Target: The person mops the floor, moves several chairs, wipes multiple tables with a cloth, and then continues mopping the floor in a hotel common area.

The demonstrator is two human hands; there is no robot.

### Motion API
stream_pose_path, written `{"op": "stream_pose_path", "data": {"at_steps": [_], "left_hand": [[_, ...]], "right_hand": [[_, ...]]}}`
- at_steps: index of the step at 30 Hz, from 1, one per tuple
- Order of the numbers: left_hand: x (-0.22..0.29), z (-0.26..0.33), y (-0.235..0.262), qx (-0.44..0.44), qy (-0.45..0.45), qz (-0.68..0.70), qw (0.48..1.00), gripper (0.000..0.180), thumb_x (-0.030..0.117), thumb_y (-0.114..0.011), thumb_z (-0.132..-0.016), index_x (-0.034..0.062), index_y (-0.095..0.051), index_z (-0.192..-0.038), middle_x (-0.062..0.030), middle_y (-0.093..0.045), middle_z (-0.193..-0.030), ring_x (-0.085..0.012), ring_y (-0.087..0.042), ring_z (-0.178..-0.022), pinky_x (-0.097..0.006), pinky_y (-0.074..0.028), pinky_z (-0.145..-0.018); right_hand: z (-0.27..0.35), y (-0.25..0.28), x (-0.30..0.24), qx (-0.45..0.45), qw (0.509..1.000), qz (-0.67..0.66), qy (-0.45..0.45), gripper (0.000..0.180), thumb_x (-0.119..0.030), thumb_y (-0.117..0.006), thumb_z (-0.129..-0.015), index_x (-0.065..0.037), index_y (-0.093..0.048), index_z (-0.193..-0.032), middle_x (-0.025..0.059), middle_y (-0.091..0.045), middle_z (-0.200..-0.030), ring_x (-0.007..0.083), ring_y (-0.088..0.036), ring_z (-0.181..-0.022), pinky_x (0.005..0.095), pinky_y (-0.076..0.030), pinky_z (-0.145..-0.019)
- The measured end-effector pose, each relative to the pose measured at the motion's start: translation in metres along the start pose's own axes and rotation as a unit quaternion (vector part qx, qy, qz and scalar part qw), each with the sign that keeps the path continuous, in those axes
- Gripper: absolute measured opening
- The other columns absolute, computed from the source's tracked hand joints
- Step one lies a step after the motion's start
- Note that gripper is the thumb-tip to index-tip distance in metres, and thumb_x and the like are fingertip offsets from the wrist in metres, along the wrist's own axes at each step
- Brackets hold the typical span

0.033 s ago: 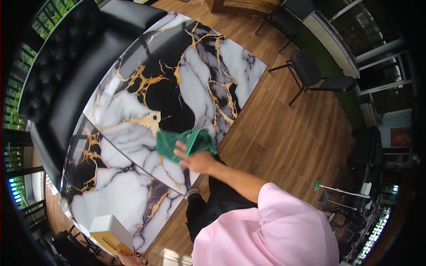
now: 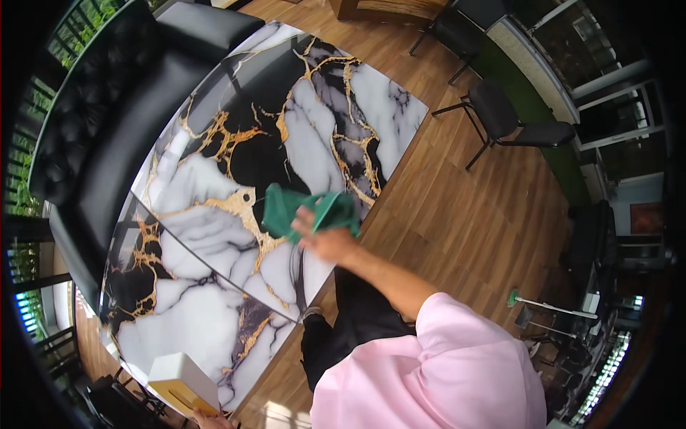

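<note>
- The pink sleeve (image 2: 443, 372) fills the near right, and the bare right forearm runs from it up and left toward the table.
- The right hand (image 2: 325, 239) lies flat on the green cloth (image 2: 304, 211), fingers spread and pressing down rather than curled round it; the palm sits on the cloth's near right part.
- The cloth is bunched on the marble table (image 2: 214, 186), close to the table's right edge. Its long axis runs roughly left to right, with a folded corner raised at the right end and the left end spread toward the table's middle.
- At the very near edge of the view, the left hand (image 2: 207, 420) shows only as a few fingertips under a white and tan box (image 2: 182, 382); it touches the box, but how far it is closed cannot be told.
- The box stands at the table's near left corner, well apart from the cloth.
- A seam (image 2: 214, 264) crosses the table from left to near right, passing just near of the cloth.
- Far and left of the cloth the tabletop lies open, black and white with gold veins.
- Right of the table edge is wood floor (image 2: 457, 207), open as far as a black chair (image 2: 514, 121) at the far right.
- A black sofa (image 2: 121, 121) runs along the table's left side.
- A green-headed mop (image 2: 550, 307) lies on the floor at the right.
</note>
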State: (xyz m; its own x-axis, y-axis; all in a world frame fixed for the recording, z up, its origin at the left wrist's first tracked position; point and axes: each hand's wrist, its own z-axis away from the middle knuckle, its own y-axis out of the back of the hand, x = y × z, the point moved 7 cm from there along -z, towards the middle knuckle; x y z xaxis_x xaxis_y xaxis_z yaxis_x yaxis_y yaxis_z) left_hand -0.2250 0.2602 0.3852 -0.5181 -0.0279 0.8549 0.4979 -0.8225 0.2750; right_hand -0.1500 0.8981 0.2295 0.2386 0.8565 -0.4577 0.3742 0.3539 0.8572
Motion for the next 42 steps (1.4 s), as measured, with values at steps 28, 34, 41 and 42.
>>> {"op": "stream_pose_path", "data": {"at_steps": [28, 34, 41, 42], "left_hand": [[0.012, 0.162, -0.208, 0.133, 0.039, -0.024, 0.990, 0.026, 0.024, -0.060, -0.095, 0.0020, -0.063, -0.108, -0.0063, -0.058, -0.093, -0.0209, -0.053, -0.079, -0.036, -0.045, -0.064], [0.019, 0.169, -0.212, 0.167, 0.046, -0.044, 0.984, 0.023, 0.023, -0.060, -0.095, 0.0013, -0.063, -0.104, -0.0055, -0.057, -0.087, -0.0198, -0.052, -0.073, -0.034, -0.044, -0.060], [0.012, 0.157, -0.233, 0.131, 0.079, -0.010, 0.988, 0.017, 0.021, -0.059, -0.094, 0.0041, -0.061, -0.094, -0.0022, -0.053, -0.080, -0.0152, -0.048, -0.067, -0.029, -0.038, -0.054], [0.008, 0.149, -0.242, 0.113, 0.092, -0.001, 0.989, 0.016, 0.021, -0.059, -0.093, 0.0048, -0.061, -0.092, -0.0015, -0.053, -0.079, -0.0141, -0.048, -0.066, -0.029, -0.037, -0.052]], "right_hand": [[-0.490, 0.011, 0.291, 0.104, 0.937, 0.170, -0.286, 0.053, -0.044, -0.040, -0.103, -0.022, -0.045, -0.151, 0.0056, -0.036, -0.161, 0.0470, -0.026, -0.147, 0.0713, -0.016, -0.115], [-0.321, -0.124, -0.077, -0.070, 0.932, -0.141, 0.325, 0.046, -0.041, -0.053, -0.094, -0.019, -0.066, -0.132, 0.0088, -0.053, -0.148, 0.0401, -0.040, -0.143, 0.0709, -0.020, -0.114], [-0.540, -0.057, 0.169, 0.074, 0.993, 0.054, 0.071, 0.051, -0.045, -0.050, -0.097, -0.021, -0.054, -0.143, 0.0078, -0.043, -0.156, 0.0436, -0.035, -0.142, 0.0696, -0.021, -0.114], [-0.561, -0.041, 0.241, 0.095, 0.987, 0.126, -0.033, 0.053, -0.048, -0.045, -0.100, -0.024, -0.050, -0.147, 0.0053, -0.039, -0.159, 0.0435, -0.032, -0.144, 0.0697, -0.017, -0.116]]}}
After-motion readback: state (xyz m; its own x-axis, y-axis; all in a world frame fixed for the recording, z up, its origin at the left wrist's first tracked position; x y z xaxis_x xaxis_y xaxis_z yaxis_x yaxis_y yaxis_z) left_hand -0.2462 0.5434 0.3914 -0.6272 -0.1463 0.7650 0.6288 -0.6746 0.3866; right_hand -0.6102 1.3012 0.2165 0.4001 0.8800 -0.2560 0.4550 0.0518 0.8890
